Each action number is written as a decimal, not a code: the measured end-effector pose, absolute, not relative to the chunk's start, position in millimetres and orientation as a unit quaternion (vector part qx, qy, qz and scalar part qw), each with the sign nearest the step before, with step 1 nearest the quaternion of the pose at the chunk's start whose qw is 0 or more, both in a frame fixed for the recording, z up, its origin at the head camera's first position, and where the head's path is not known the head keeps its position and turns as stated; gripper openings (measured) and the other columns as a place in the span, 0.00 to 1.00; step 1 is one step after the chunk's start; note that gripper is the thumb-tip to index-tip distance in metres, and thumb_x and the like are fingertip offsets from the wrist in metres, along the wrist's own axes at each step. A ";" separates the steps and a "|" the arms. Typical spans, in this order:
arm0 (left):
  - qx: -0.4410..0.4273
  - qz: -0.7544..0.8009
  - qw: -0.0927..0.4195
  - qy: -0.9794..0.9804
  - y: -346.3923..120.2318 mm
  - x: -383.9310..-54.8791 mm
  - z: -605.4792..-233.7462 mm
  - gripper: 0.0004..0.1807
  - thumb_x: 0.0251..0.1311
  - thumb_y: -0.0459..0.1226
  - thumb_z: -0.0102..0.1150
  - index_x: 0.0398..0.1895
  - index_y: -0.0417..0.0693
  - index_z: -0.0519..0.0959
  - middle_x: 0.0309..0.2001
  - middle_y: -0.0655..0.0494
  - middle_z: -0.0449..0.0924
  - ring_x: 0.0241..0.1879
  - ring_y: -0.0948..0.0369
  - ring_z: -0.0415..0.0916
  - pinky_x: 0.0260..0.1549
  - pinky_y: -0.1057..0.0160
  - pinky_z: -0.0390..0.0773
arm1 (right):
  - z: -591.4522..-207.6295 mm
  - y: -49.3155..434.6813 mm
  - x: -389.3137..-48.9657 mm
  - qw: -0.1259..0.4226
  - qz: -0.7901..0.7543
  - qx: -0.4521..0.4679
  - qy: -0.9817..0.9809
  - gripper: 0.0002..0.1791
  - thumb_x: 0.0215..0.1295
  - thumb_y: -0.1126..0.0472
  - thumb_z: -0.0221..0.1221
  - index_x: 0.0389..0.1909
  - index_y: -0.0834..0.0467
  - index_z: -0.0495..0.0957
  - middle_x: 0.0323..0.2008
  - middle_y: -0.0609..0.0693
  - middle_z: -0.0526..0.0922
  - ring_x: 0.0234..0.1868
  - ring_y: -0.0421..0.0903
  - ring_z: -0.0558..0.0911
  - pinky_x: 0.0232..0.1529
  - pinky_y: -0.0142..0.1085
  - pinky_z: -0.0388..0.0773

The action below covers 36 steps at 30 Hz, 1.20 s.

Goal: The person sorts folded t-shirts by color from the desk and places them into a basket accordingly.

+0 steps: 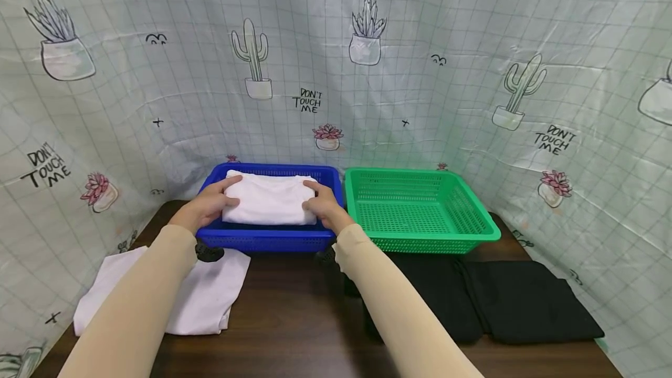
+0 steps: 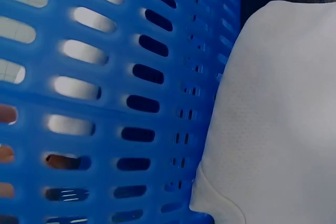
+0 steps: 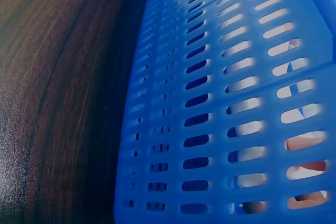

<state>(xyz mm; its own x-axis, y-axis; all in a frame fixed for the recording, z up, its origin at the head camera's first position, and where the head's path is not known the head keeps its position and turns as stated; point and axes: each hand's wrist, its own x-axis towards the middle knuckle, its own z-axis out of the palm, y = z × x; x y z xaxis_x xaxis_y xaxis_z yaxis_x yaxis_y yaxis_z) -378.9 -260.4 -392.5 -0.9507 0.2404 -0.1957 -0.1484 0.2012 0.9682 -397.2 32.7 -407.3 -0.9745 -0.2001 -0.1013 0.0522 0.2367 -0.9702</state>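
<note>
A folded white garment lies within the blue basket in the head view. My left hand grips its left edge, thumb toward the front and fingers farther back. At the opposite edge, my right hand pinches it the same way. Both wrists pass over the basket's front rim. The wrist views look at the basket's slotted wall, with bits of fingers showing through the slots. Another white garment lies on the table left of centre, partly under the left forearm; the left wrist view shows it beside the blue wall.
A green basket with bare slotted floor stands right of the blue one. Folded black garments lie in front of it, partly behind the right forearm. Brown wooden table shows between the piles. A cactus-print curtain hangs behind and around.
</note>
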 end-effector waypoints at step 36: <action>0.037 0.450 0.133 0.882 -257.5 -387.3 -405.8 0.41 0.72 0.26 0.60 0.84 0.38 0.55 0.83 0.26 0.38 0.82 0.31 0.35 0.78 0.33 0.46 | -418.1 22.8 -396.6 0.111 -0.415 -0.047 0.902 0.36 0.72 0.64 0.67 0.79 0.56 0.70 0.80 0.59 0.65 0.81 0.58 0.64 0.77 0.51 0.66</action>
<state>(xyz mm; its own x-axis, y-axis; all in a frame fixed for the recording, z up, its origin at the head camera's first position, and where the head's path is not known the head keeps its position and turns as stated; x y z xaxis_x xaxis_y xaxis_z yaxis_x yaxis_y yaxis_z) -387.3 -257.5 -405.8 -0.9620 0.1853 -0.2005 -0.0535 0.5924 0.8039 -396.6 22.8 -418.1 -0.9708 -0.1778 -0.1613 0.0070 0.6508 -0.7592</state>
